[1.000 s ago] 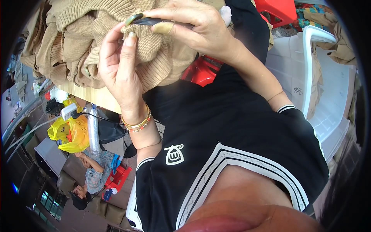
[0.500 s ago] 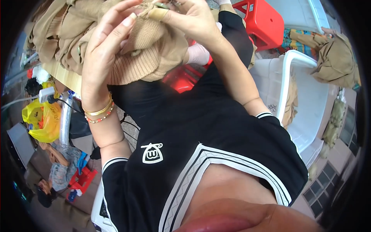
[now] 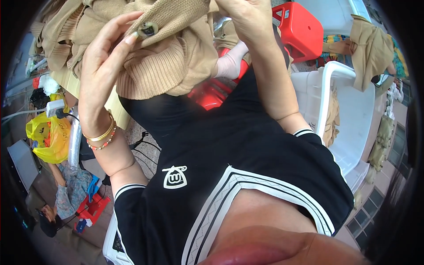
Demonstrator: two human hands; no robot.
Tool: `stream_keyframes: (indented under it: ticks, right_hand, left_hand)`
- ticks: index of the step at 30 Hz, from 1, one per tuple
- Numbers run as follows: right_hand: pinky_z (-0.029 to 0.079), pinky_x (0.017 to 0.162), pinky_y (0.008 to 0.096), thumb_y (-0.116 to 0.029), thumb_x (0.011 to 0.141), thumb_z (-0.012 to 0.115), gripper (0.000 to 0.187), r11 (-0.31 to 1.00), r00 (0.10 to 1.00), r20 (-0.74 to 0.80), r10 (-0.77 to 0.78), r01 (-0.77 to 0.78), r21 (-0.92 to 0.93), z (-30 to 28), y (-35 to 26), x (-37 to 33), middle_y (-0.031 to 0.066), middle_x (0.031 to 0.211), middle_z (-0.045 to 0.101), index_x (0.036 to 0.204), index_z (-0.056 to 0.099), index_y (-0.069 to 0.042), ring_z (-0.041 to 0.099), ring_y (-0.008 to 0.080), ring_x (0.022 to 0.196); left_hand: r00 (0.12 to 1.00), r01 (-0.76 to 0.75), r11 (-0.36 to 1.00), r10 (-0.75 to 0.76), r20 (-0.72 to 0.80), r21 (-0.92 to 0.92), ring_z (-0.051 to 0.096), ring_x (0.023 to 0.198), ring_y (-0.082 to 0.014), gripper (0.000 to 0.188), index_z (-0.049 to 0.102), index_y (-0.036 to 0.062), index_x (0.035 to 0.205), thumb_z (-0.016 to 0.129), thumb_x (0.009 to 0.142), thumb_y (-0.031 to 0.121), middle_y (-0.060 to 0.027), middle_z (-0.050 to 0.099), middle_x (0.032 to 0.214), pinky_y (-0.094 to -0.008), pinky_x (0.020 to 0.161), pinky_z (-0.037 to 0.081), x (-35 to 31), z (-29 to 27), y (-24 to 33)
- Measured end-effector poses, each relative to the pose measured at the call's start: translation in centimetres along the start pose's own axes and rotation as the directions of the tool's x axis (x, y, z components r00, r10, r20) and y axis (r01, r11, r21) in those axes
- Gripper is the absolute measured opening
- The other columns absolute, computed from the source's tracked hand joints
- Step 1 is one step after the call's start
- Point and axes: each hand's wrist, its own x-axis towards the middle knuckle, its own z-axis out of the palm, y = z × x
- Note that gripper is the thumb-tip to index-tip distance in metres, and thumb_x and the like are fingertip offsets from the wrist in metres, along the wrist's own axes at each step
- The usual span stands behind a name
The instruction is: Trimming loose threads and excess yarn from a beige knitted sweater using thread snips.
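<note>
A tan knitted cardigan [image 3: 150, 70] with a ribbed hem lies over my lap and the table edge. My left hand [image 3: 101, 57] pinches its front band between thumb and fingers, right beside a dark, shiny button [image 3: 148, 29]. From there the band runs up and right toward my right hand [image 3: 249, 15], which is at the top edge of the picture. The right hand's fingertips are cut off, so its grip on the knit does not show.
More tan knitwear [image 3: 57, 35] is heaped at the left on a wooden tabletop [image 3: 66, 84]. At the right stand a red stool [image 3: 300, 31] and a white plastic bin [image 3: 353, 132] holding tan cloth. A yellow bag [image 3: 53, 139] hangs at left; a person [image 3: 73, 194] sits beyond.
Both hands were close together at the knit; now they are apart, the left lower and leftward, the right up and rightward. The band with its button has come into view between them.
</note>
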Motion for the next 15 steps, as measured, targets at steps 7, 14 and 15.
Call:
stream_keyframes:
  ticks: [7, 14, 15]
  right_hand:
    - [0.048, 0.080, 0.0205, -0.008, 0.095, 0.065, 0.021, 0.999, 1.000, 0.013, -0.017, 0.017, -0.033, 0.1, 1.0, 0.5, 0.0024, 0.100, 0.068, 0.111, 0.065, 0.004, 0.061, 0.0058, 0.090]
    - [0.040, 0.060, 0.0196, -0.007, 0.089, 0.071, 0.016, 0.961, 0.999, 0.034, 0.033, -0.022, -0.274, 1.3, 5.2, -0.2, -0.0037, 0.080, 0.059, 0.101, 0.067, 0.002, 0.048, 0.0024, 0.069]
    - [0.040, 0.061, 0.0194, -0.007, 0.089, 0.071, 0.017, 0.951, 0.998, 0.011, 0.061, -0.055, -0.305, 1.1, 5.9, -0.4, -0.0033, 0.081, 0.060, 0.101, 0.067, 0.003, 0.049, 0.0023, 0.071]
  left_hand:
    - [0.997, 0.031, 0.998, -0.034, -0.066, -0.046, 0.057, 0.107, -0.0124, 0.037, 0.052, -0.0056, 0.131, 0.054, 0.094, 0.001, -0.0091, 0.061, 0.114, -0.0240, 0.094, 0.043, -2.8, -1.4, 4.1]
    - [0.949, 0.191, 0.973, -0.149, -0.278, 0.130, 0.052, 0.075, -0.0022, 0.026, 0.066, 0.0045, 0.121, 0.062, 0.095, 0.007, 0.0021, 0.062, 0.094, -0.0172, 0.066, 0.042, -4.4, -0.6, -0.3]
    - [0.944, 0.176, 0.970, -0.117, -0.309, 0.170, 0.050, 0.070, -0.0031, 0.023, 0.070, 0.0045, 0.114, 0.066, 0.092, 0.005, 0.0022, 0.062, 0.088, -0.0190, 0.062, 0.042, -4.4, -0.2, -0.7]
